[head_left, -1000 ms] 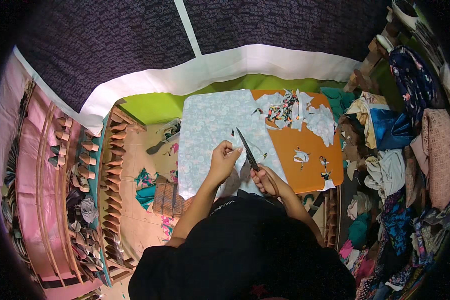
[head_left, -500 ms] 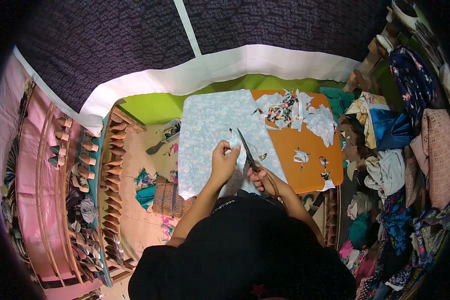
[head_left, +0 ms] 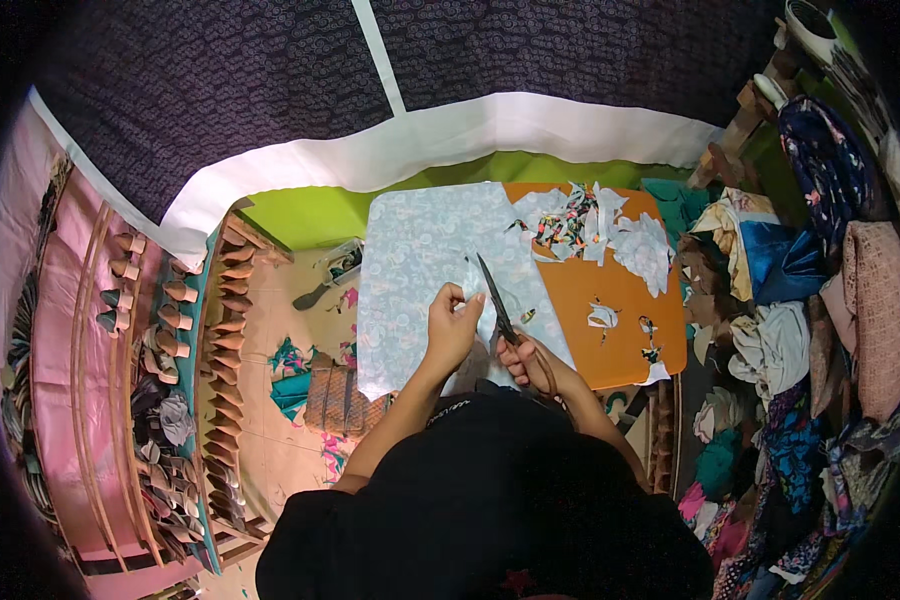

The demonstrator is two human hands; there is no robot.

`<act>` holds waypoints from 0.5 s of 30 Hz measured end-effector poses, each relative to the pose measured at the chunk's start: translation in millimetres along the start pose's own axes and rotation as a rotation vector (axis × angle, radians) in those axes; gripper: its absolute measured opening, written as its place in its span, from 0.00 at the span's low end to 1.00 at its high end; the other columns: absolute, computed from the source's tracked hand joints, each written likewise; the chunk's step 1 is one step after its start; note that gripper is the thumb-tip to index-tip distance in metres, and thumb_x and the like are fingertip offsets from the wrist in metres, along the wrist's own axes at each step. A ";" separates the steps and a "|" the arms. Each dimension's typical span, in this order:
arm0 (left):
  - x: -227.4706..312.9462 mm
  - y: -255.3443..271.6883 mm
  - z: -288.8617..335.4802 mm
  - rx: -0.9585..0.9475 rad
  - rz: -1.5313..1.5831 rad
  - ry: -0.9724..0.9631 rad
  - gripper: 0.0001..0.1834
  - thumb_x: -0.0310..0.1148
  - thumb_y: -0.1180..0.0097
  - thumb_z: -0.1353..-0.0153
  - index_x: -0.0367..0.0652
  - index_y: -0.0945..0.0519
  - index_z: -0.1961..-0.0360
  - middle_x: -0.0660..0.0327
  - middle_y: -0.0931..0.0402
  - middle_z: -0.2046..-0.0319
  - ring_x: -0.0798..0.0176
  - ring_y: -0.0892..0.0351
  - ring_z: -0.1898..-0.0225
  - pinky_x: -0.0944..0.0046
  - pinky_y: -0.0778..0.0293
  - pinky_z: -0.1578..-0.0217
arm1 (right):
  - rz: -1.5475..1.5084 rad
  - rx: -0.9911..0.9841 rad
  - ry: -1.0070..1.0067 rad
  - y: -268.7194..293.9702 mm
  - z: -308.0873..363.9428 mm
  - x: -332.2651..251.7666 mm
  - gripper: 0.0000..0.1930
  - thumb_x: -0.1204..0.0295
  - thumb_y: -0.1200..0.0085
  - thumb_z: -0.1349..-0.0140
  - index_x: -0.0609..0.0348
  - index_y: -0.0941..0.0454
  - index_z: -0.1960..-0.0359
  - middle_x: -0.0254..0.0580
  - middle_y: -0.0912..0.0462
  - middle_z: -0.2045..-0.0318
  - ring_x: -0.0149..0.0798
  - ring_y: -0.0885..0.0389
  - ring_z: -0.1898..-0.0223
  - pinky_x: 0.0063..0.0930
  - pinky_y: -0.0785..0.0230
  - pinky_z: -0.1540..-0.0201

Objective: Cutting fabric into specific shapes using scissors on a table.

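Note:
My left hand (head_left: 454, 326) is closed in a pinch above the table. A small whitish scrap of fabric (head_left: 474, 276) sticks up from its fingertips, hard to tell from the pale cloth below. My right hand (head_left: 526, 362) grips a pair of scissors (head_left: 500, 300) by brown handles. Their dark blades point away from me, close together, just right of the left fingertips. Under both hands a pale blue-grey printed cloth (head_left: 420, 250) covers the left and middle of the orange table (head_left: 625, 350). A small dark floral snippet (head_left: 527, 315) lies right of the blades.
Floral and white fabric scraps (head_left: 570, 225) lie at the table's far right; smaller white scraps (head_left: 602, 316) sit nearer. Piled cloths (head_left: 770, 340) crowd the right side. Shoe lasts (head_left: 230, 340) line racks on the left. A woven brown bag (head_left: 335, 395) stands on the floor.
My left hand has barely shifted, and less of the pale scrap shows at its fingertips. The scissors stay beside it with their blades together.

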State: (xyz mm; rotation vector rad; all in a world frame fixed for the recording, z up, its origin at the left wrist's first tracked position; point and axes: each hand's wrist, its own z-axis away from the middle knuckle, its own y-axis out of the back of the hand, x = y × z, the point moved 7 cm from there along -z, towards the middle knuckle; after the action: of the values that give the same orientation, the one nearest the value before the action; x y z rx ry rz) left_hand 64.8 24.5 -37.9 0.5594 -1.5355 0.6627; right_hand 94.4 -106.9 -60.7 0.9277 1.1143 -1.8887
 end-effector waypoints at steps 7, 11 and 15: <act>3.4 1.1 0.2 0.020 -0.005 0.029 0.10 0.28 0.49 0.48 0.40 0.37 0.79 0.70 0.40 0.81 0.79 0.44 0.78 0.77 0.45 0.80 | 0.064 -0.032 0.079 -1.4 0.2 -2.7 0.36 0.31 0.61 0.63 0.53 0.41 0.68 0.23 0.44 0.81 0.19 0.49 0.84 0.11 0.54 0.83; -1.0 3.8 -0.1 0.040 0.015 0.006 0.10 0.28 0.49 0.48 0.40 0.37 0.79 0.69 0.40 0.81 0.79 0.44 0.78 0.76 0.44 0.79 | 0.084 -0.031 0.068 -2.1 0.3 -3.4 0.35 0.32 0.61 0.61 0.53 0.41 0.69 0.23 0.44 0.81 0.18 0.49 0.84 0.10 0.54 0.84; 3.6 -0.5 1.2 0.008 -0.013 0.071 0.10 0.28 0.48 0.48 0.40 0.37 0.79 0.70 0.41 0.82 0.79 0.44 0.78 0.76 0.44 0.79 | 0.038 0.015 0.057 2.4 -1.4 4.6 0.33 0.33 0.61 0.60 0.52 0.41 0.70 0.23 0.44 0.82 0.18 0.50 0.84 0.10 0.55 0.84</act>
State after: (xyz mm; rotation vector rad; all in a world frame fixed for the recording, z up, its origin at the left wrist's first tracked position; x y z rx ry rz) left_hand 64.1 23.4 -34.3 0.5461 -1.4628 0.6726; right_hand 94.6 -107.6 -66.1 1.0097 1.1100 -1.8527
